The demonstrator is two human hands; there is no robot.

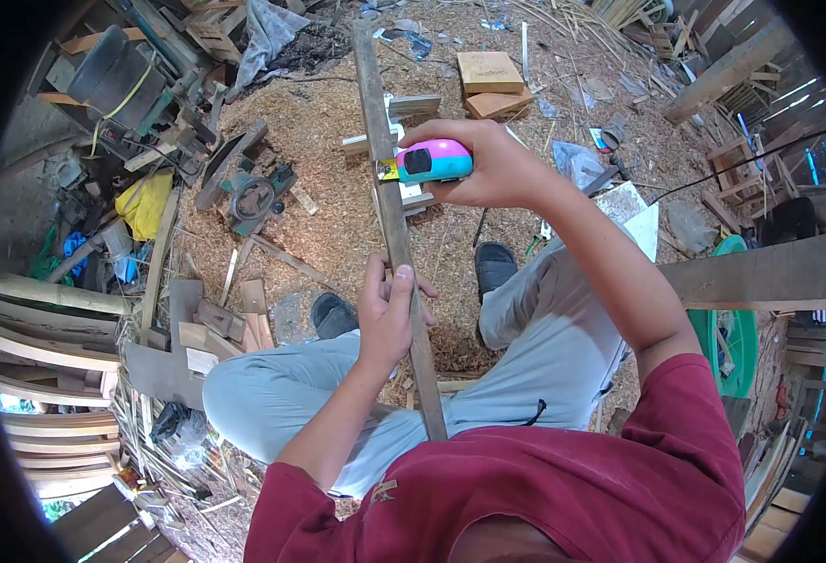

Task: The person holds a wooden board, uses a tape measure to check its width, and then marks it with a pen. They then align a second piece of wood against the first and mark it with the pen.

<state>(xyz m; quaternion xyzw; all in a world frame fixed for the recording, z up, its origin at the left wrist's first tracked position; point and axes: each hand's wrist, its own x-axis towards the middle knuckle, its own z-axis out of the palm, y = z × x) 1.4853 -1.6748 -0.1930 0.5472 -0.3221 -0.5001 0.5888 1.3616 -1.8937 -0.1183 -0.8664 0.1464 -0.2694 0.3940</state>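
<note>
A long, narrow wooden strip runs from my lap away from me, its near end against my shirt. My left hand is closed around the strip's lower half, thumb on top. In my right hand is a pink and turquoise tape measure, held by its case. A short piece of yellow blade shows at its mouth and meets the strip's face. Behind the strip and tape lie a few short pale wooden pieces, partly hidden by them.
Sawdust and wood scraps cover the ground. Two stacked wooden blocks lie ahead. To the left are a metal machine part with a round wheel and a yellow bag. A wooden beam juts in at right above a green plastic basin.
</note>
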